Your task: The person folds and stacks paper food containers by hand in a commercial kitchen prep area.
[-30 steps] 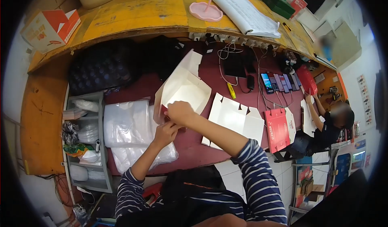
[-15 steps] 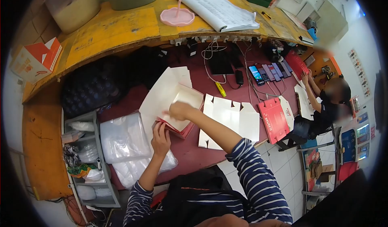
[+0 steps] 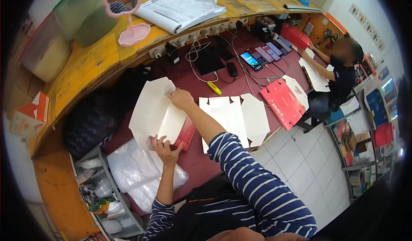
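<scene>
At far left, an orange-and-white box [image 3: 31,115] stands at the end of the worn yellow shelf [image 3: 92,65], above a grey drawer unit [image 3: 107,164] filled with small packed goods. Next to these, a dark quilted bag [image 3: 88,125] lies beneath the shelf, and clear plastic bags [image 3: 128,161] lie flat on the maroon tabletop [image 3: 192,158]. A pink stand mirror [image 3: 134,34] occupies the shelf above. Centre left, the open carton [image 3: 169,123], white inside and red outside, sits on the tabletop just beyond the plastic bags, its broad white lid raised on the left. The left hand [image 3: 167,151] touches the carton's near edge, fingers spread along it; whether they grip the wall cannot be told. The right hand [image 3: 181,99] reaches to the far side, its fingers bent close together against a white flap; whether they pinch it cannot be told. To the right follow a yellow highlighter [image 3: 213,88], an unfolded white carton blank [image 3: 225,118], a row of phones [image 3: 266,53] with cables, and a flat red carton [image 3: 283,103] bearing white lettering. At far right, a seated co-worker [image 3: 343,76] extends both arms over the tabletop.
</scene>
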### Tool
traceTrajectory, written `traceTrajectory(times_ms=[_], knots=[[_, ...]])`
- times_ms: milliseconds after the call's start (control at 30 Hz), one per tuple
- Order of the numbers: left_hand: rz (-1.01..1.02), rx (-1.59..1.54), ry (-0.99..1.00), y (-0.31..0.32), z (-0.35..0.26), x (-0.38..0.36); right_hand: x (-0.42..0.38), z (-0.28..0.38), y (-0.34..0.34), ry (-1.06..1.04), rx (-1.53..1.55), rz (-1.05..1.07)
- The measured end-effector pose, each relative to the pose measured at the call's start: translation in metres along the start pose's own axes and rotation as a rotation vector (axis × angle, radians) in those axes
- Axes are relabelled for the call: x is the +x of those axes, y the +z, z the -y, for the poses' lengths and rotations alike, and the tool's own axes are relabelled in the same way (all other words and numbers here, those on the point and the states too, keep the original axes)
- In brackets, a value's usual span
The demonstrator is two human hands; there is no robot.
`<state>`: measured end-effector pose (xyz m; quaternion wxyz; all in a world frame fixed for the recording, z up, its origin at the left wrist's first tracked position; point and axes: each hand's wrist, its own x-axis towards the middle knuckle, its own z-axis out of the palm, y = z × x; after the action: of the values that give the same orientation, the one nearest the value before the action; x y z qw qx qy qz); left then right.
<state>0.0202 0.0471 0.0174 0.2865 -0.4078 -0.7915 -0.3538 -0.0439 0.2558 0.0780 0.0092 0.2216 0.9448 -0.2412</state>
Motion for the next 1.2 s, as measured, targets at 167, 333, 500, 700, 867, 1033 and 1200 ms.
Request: traceTrajectory(times_ms=[167, 333, 500, 700, 867, 1033, 1200], knots=[[0.085, -0.069, 0.023, -0.013, 0.032, 0.001, -0.026, -0.028, -0.013, -0.166, 0.579, -0.756], [-0.130, 0.115, 0.107, -0.010, -0.001, -0.009, -0.111, -0.123, 0.028, 0.085, 0.868, -0.911], [0.626, -0.257, 0.248, 0.054, -0.116, -0.019, -0.206, -0.175, 0.088, 0.498, 1.068, -0.922], [0.983, -0.268, 0.309, 0.126, -0.122, -0.037, -0.286, -0.188, 0.101, 0.591, 1.224, -0.749], [1.074, -0.504, -0.072, 0.122, -0.114, -0.001, -0.319, -0.162, 0.073, 0.519, 1.365, -0.162], [0.631, -1.223, -0.694, 0.075, -0.160, 0.051, -0.304, -0.093, 0.024, 0.461, 1.858, 0.191], [0.505, -1.635, -0.838, 0.032, -0.173, 0.078, -0.311, -0.123, -0.013, 0.068, 2.294, -0.443]])
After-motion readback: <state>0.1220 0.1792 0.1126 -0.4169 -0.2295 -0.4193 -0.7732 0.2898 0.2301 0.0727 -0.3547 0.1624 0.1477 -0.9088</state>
